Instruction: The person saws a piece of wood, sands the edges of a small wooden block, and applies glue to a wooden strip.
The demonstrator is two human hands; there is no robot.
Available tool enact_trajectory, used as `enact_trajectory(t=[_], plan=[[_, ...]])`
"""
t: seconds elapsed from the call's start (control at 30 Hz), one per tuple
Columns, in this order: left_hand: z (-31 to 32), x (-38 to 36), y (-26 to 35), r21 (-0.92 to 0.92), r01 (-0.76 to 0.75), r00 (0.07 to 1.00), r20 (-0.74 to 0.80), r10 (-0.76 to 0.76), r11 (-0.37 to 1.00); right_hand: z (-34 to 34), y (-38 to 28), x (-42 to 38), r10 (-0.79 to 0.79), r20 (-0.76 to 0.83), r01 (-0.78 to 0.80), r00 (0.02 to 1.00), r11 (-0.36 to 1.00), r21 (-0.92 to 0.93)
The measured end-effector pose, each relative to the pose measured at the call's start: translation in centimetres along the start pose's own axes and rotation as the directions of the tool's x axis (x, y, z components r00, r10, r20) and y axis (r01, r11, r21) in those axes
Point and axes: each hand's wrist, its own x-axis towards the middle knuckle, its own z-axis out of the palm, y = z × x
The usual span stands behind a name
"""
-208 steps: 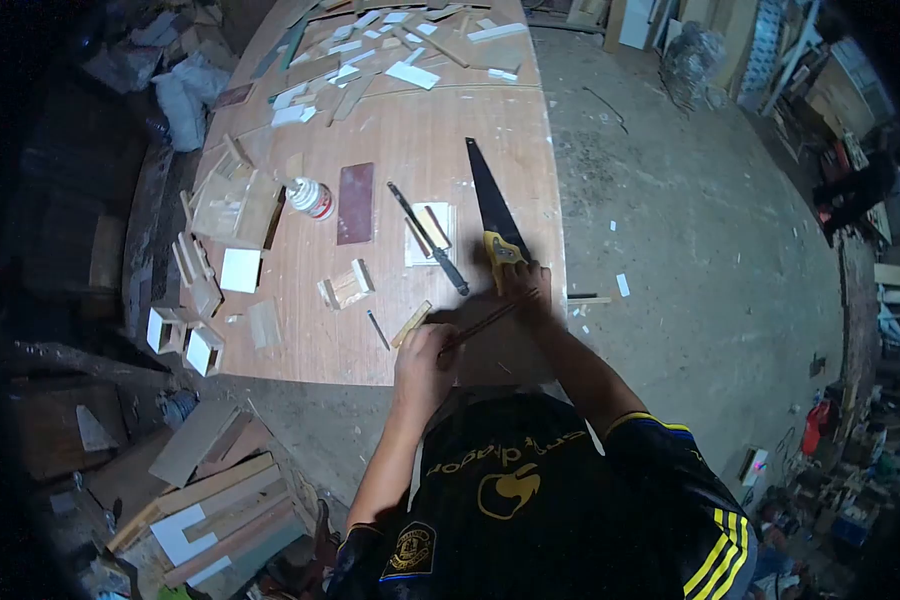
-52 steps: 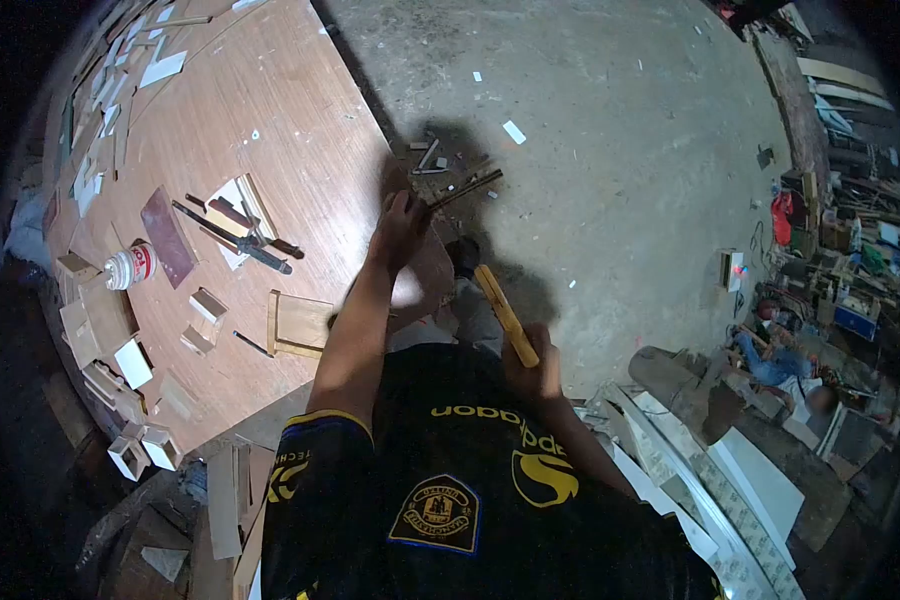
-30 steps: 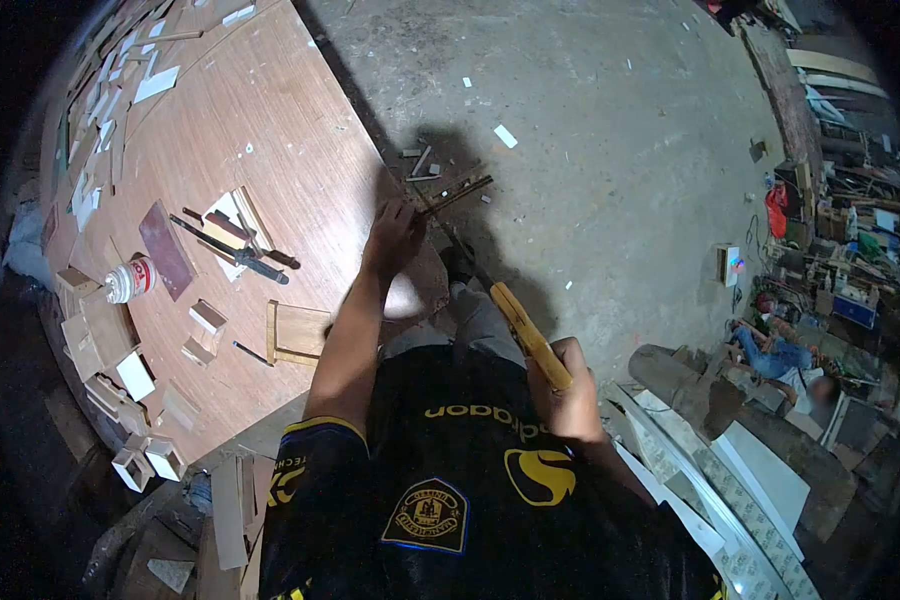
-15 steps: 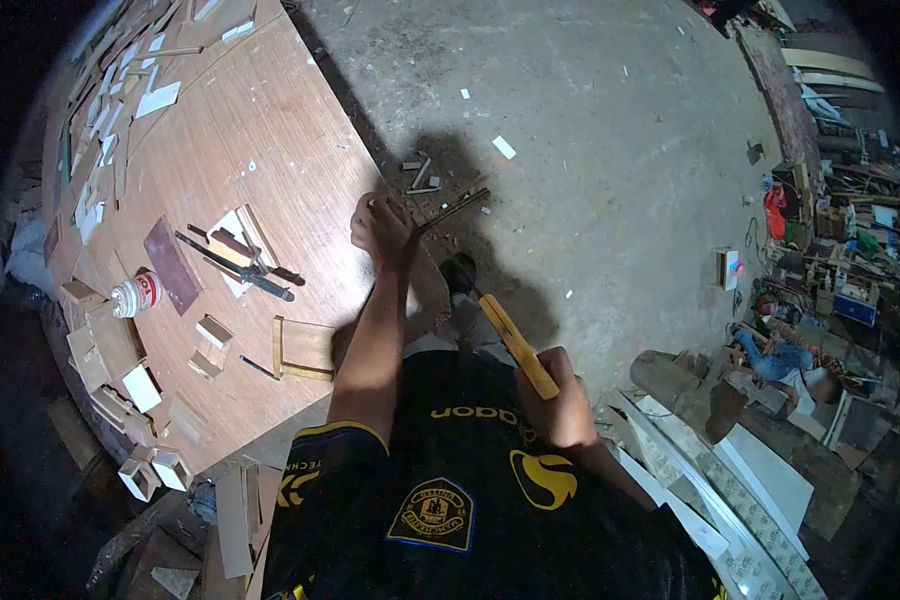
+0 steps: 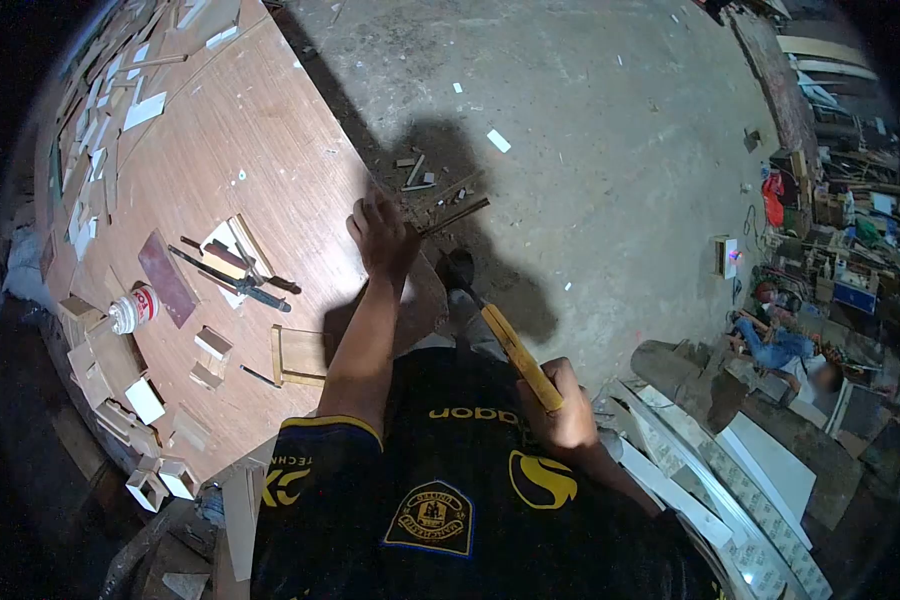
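My left hand (image 5: 382, 238) is at the edge of the wooden table (image 5: 270, 130), its fingers bent over a thin dark strip (image 5: 456, 217). The strip's far end sticks out past the edge, over the floor. Closed around a yellow handle (image 5: 515, 350) is my right hand (image 5: 568, 408), in front of my body. A narrow dark part of that tool points up and left from the handle, toward the table edge; its exact shape is hard to make out.
Dark-handled tools (image 5: 255, 290) lie on the table near a brown sheet (image 5: 167, 278), a white jar (image 5: 133, 309) and small wooden box pieces (image 5: 212, 343). Offcuts (image 5: 415, 172) litter the floor. A person in blue trousers (image 5: 775, 350) is at the right, beside clutter and long panels (image 5: 730, 490).
The view has shifted slightly. The left hand's fingers look more spread and the strip's visible end sits a little lower. My right hand keeps hold of the yellow-handled tool.
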Motion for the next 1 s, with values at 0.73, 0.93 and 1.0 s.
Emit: enact_trajectory(t=[0.73,0.93,1.0], plan=[[-1.3,0.5,0.8,-0.074,0.192,0.972,0.151,-0.180,0.979,0.0,-0.6,1.4,-0.250,-0.213,0.228,0.945,0.966,-0.121],[-1.6,0.7,1.1,-0.027,0.161,0.986,0.038,-0.160,0.987,-0.6,-1.6,-0.5,-0.321,-0.446,0.372,0.835,0.928,0.029],[-1.9,0.6,1.0,-0.029,0.134,0.991,-0.005,-0.134,0.991,-1.2,-3.1,0.2,-0.349,-0.509,0.339,0.786,0.934,-0.118]])
